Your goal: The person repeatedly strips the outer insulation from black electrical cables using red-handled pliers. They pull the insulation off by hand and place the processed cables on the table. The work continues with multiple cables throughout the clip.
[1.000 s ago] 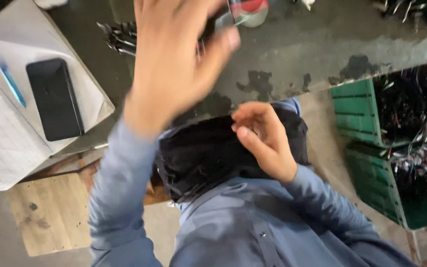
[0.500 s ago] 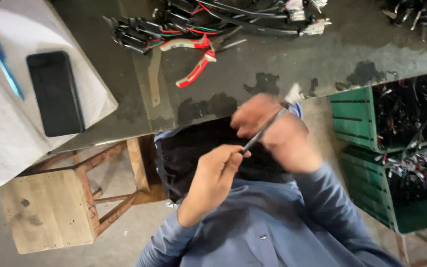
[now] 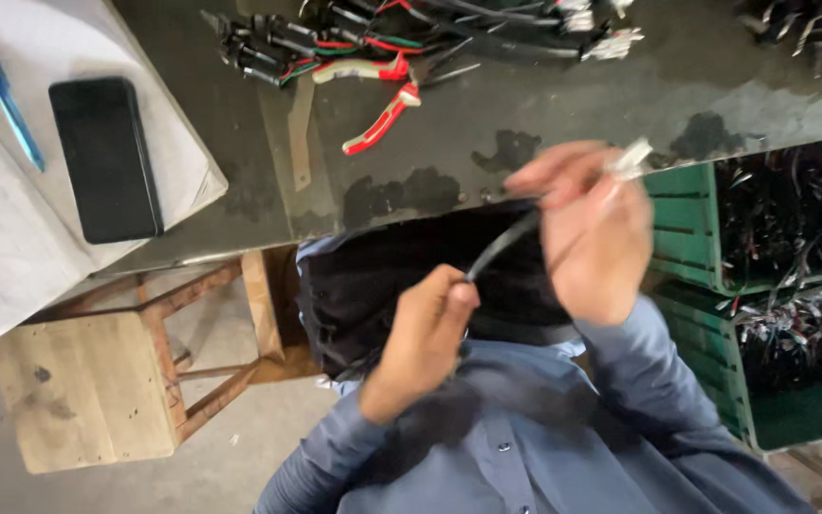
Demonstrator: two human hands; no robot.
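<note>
Our fingers (image 3: 449,290) on the left hand (image 3: 420,338) are curled shut around the lower end of a short black cable (image 3: 501,246), while the right hand (image 3: 587,233) pinches its upper end, where a small white connector (image 3: 632,157) sticks out past the fingertips; that hand is blurred, so we cannot tell exactly how its fingers lie beyond being closed on the cable. Gripped at its 2 ends, the cable runs in a fairly straight slant between the hands, held in the air over our lap, just in front of the desk (image 3: 544,105) edge rather than resting on it. A dark cloth (image 3: 373,286) lies across our lap under the hands. Farther out on the desk, red-handled pliers (image 3: 382,114) lie open next to a heap of black, red and green cables (image 3: 354,38), near enough for either hand. To our left on the desk a black phone (image 3: 105,157) and a blue pen (image 3: 7,100) rest on white paper (image 3: 11,238), apart from the cables. At our right, 2 green crates (image 3: 692,228) full of similar cable pieces stand below desk level, and a wooden stool (image 3: 88,381) stands at our left.
</note>
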